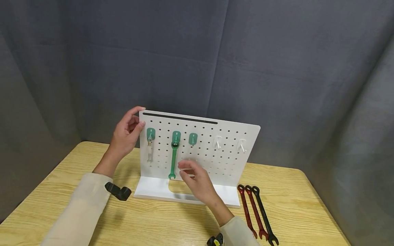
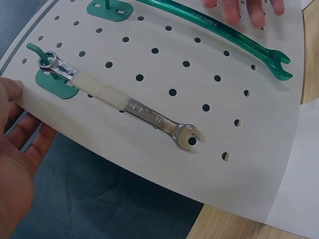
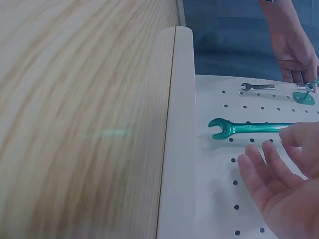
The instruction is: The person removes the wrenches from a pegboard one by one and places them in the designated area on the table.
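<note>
A white pegboard [image 1: 243, 128] stands on the table, its upper left edge pinched by my left hand [image 1: 124, 135], thumb in front and fingers behind. On the leftmost green hook hangs a silver combination wrench [image 2: 149, 112] with a pale wrap round its handle. Beside it, a green combination wrench [image 1: 173, 160] hangs by its ring end from the second green hook [image 1: 176, 136], open end down. My right hand [image 1: 197, 181] is just right of the green wrench's lower half, fingers loosely bent with nothing between them. In the right wrist view its fingertips overlap the green handle.
A third green hook [image 1: 193, 139] and two white hooks [image 1: 217, 140] on the board bear nothing. Right of the base lie two red wrenches [image 1: 256, 213] and a black wrench [image 1: 264, 215], side by side on the wooden table [image 1: 295, 205]. A grey curtain [image 1: 277, 85] hangs behind.
</note>
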`<state>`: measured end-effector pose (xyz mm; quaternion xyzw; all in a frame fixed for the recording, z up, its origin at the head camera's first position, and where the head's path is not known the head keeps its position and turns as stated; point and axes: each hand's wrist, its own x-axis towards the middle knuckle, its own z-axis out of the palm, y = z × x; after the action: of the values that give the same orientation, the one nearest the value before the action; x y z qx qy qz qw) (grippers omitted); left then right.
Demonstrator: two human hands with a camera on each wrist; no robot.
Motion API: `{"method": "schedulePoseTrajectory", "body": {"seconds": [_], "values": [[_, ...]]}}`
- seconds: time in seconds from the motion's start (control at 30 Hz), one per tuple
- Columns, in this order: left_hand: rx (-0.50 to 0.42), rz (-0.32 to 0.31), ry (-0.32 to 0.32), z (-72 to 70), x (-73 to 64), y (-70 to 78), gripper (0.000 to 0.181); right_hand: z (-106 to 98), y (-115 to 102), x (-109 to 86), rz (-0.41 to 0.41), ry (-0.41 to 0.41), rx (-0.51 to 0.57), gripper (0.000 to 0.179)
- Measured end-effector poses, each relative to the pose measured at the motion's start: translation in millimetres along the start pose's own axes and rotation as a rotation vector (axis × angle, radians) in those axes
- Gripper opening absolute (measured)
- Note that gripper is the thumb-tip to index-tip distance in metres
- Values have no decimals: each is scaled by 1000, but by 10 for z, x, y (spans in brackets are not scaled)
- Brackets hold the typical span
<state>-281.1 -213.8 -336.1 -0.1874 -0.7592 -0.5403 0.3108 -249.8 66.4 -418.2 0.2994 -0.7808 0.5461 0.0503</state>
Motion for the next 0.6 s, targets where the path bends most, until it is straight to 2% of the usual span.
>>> {"method": "schedulePoseTrajectory", "body": {"seconds": [0.23, 0.37, 0.6], "values": [[7, -13, -4, -2, -2, -6, 48, 72, 17, 57, 4, 26, 44, 23], [18, -11, 1, 1, -11, -22, 48, 114, 37, 87, -7, 21, 74, 22], [19, -1, 5, 2, -7, -11, 47, 192, 50, 163, 28, 2, 85, 19]]}}
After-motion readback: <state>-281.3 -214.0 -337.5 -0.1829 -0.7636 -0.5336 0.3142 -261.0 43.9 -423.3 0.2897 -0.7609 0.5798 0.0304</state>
